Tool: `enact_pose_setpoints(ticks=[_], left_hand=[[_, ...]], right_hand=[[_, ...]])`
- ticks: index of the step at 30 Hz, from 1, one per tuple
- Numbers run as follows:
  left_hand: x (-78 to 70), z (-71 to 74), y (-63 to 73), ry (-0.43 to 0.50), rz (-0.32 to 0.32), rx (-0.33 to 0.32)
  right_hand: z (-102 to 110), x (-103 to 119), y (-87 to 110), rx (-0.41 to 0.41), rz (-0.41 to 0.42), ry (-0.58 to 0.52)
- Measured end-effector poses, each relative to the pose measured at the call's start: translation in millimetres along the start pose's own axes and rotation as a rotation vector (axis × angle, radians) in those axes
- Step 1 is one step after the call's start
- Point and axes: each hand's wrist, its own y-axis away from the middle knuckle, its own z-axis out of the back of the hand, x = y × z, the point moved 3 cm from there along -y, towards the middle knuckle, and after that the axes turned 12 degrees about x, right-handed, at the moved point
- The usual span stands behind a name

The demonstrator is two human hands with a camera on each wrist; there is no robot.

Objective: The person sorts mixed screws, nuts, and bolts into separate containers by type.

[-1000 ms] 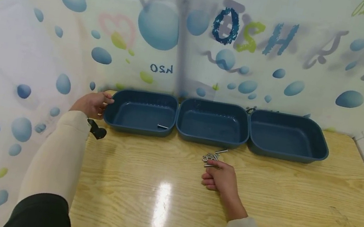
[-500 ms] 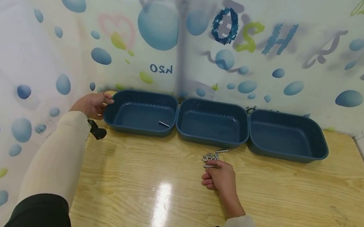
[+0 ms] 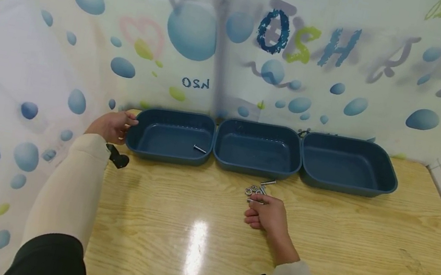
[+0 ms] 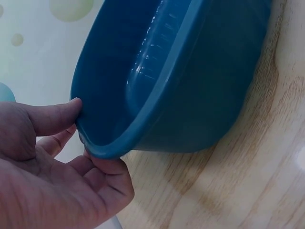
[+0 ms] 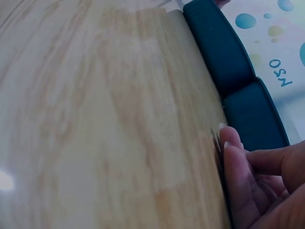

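Observation:
At the left end of the row, my left hand grips the outer rim of a dark blue plastic bin. In the left wrist view the thumb lies on the rim of the bin and curled fingers sit under it. One bolt lies inside this bin. My right hand, low over the wooden table, pinches a bolt between thumb and fingertips. Just beyond the fingertips is a small pile of nuts and bolts, with another bolt near the middle bin. In the right wrist view, my right hand hides most of the hardware.
A middle bin and a right bin stand side by side with the left one along the back of the wooden table. A patterned curtain hangs behind them. Light glares on the tabletop.
The bolt in the left bin has rolled and turned slightly, then come to rest. Both hands stay almost where they were.

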Motion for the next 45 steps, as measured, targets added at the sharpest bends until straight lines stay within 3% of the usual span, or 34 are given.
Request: enact_pose_setpoints(ticks=[8, 15, 24, 37, 45], left_hand=[[-2.3, 0.4, -1.7, -0.026, -0.014, 0.017], [-1.9, 1.8, -2.7, -0.041, -0.02, 0.012], [-0.8, -1.6, 0.2, -0.013, -0.012, -0.005], [3.2, -0.9, -1.3, -0.031, -0.024, 0.018], [5.1, 1.3, -0.6, -0.003, -0.027, -0.021]], right_hand=[[0.0, 2.9, 0.6, 0.015, 0.001, -0.11], [-6.9, 20.6, 4.6, 0.069, 0.049, -0.177], [-22.2, 51.8, 3.3, 0.125, 0.09, -0.164], [-42.5, 91.8, -9.0, 0.178, 0.105, -0.204], [-65.6, 118.2, -16.3, 0.233, 0.134, -0.199]])
